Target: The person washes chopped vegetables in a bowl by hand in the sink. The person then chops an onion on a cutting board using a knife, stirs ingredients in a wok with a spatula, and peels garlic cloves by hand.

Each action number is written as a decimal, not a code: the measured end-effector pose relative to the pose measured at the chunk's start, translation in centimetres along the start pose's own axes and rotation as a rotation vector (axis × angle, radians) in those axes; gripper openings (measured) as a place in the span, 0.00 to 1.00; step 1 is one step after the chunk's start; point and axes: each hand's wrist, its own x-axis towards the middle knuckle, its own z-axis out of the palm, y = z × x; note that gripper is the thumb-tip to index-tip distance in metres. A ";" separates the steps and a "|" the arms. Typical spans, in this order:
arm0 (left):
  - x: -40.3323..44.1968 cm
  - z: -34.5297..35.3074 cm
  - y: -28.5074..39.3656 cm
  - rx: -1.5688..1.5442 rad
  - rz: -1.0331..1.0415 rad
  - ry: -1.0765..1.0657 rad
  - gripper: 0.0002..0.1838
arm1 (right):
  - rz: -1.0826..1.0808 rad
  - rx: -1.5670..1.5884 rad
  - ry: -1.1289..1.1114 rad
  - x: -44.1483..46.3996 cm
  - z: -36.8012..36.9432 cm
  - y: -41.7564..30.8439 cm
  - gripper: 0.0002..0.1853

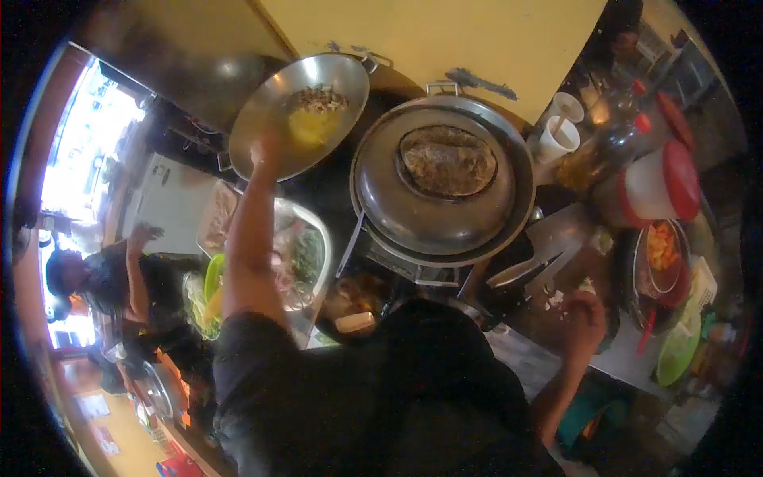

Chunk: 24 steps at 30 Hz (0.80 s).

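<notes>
My left hand [265,153] is over the near side of a wide metal wok [274,99], its fingers curled and blurred; what they hold cannot be made out. Inside the wok lie yellow liquid [310,129] and brown chopped pieces [319,98]. On a dark board [568,266] at the right, my right hand [586,316] has its fingers drawn together beside small white bits [554,300]. A broad cleaver-like blade [562,230] lies just beyond that hand. Between my arms sits a large pan with a domed lid [381,179].
Left of centre are a bowl of greens [324,258] and a small dark pan [338,306]. White cups [559,139], a red-lidded tub [648,187] and a bowl of orange pieces [648,282] are at the right. Another person [99,278] is at the far left.
</notes>
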 end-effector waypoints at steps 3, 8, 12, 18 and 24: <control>-2.0 -9.0 1.7 0.049 0.146 -0.144 0.20 | -0.059 0.087 0.005 0.1 0.6 -0.5 0.09; 1.2 -9.4 1.2 -0.031 -0.119 -0.320 0.16 | -0.246 -0.006 -0.002 0.1 1.8 -2.3 0.11; 0.1 -3.4 1.9 0.005 0.005 -0.232 0.16 | -0.158 0.128 -0.066 0.1 2.3 -2.4 0.11; 0.5 -12.1 3.5 0.106 0.395 -0.124 0.15 | -0.103 0.156 -0.040 0.2 2.6 -2.1 0.09; 3.7 -4.1 5.5 0.070 0.045 -0.328 0.14 | -0.220 0.113 -0.069 -0.2 3.6 -4.1 0.07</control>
